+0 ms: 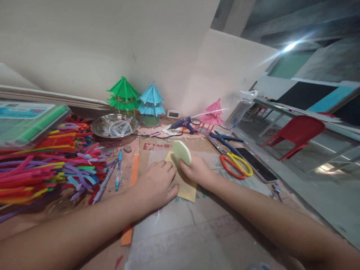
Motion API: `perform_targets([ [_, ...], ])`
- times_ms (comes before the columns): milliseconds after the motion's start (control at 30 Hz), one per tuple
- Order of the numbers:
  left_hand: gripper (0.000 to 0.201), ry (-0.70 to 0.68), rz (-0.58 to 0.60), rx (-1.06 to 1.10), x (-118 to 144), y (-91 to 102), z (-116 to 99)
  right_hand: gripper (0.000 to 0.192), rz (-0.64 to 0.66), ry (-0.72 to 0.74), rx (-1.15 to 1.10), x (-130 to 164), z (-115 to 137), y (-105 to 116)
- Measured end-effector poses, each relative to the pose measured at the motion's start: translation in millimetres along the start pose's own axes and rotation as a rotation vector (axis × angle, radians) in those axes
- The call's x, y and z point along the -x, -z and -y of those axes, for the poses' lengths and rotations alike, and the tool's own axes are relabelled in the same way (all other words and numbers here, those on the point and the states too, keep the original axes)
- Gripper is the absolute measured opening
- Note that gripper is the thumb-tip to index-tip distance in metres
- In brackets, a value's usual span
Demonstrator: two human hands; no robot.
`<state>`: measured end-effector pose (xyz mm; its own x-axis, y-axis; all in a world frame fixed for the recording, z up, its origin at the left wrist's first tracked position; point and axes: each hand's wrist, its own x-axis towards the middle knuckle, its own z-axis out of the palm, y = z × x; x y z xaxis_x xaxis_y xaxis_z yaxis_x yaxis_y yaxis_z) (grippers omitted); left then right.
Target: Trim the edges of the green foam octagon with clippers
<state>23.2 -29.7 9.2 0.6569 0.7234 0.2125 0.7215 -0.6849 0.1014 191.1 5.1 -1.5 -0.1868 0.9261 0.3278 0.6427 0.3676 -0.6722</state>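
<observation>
My right hand (pixel 198 170) pinches a thin pale green disc (pixel 182 152) with a whitish rim, tilted up on edge. Beneath it lies a yellow sheet of paper (pixel 187 191), partly covered by both hands. My left hand (pixel 159 182) rests palm down on the paper's left side, its fingers stretched out and the thumb apart. An orange strip (pixel 134 168) lies left of that hand. To the right of my right hand are scissors (pixel 233 165) with red and yellow handles.
Pipe cleaners (pixel 50 165) pile up at left under a plastic case (pixel 30 123). Behind stand green (pixel 123 95), blue (pixel 152 103) and pink (pixel 212 114) paper pavilions, a metal plate (pixel 97 129) and a glue gun (pixel 184 123). A phone (pixel 255 165) lies near the right edge.
</observation>
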Motion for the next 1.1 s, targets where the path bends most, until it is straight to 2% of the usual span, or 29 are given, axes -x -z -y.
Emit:
perform_targets([
  [133,0.019,0.025,-0.055,0.084,2.5,-3.6,5.5,0.011,-0.096,-0.038,-0.116,-25.0,-0.4,-5.0],
  [200,0.018,0.049,-0.090,0.184,2.4,-5.4,10.5,0.016,-0.102,-0.115,-0.317,-22.6,-1.4,-0.3],
  [233,0.016,0.061,-0.108,0.243,1.8,-6.1,13.3,0.020,-0.081,-0.191,-0.514,-19.5,-2.2,2.7],
  [333,0.013,0.103,-0.177,0.414,-1.8,-7.3,20.6,0.034,0.101,-0.390,-1.051,-10.4,-3.4,8.7],
  [433,0.012,0.153,-0.285,0.513,-5.9,-7.3,25.2,0.038,0.238,-0.442,-1.248,-6.5,-1.8,7.2],
  [567,0.013,0.163,-0.372,0.577,-8.3,-6.9,26.8,0.035,0.344,-0.440,-1.327,-4.5,1.9,3.4],
  [800,0.013,0.118,-0.378,0.651,-8.1,-4.5,24.3,0.036,0.383,-0.460,-1.276,-1.1,4.2,5.7],
  [1000,0.032,0.267,-0.348,0.833,-8.5,0.6,21.8,0.032,0.411,-0.384,-1.190,2.2,1.7,3.0],
  [1100,0.034,0.341,-0.322,0.889,-8.8,2.0,21.1,0.034,0.353,-0.369,-1.184,1.7,4.5,3.4],
])
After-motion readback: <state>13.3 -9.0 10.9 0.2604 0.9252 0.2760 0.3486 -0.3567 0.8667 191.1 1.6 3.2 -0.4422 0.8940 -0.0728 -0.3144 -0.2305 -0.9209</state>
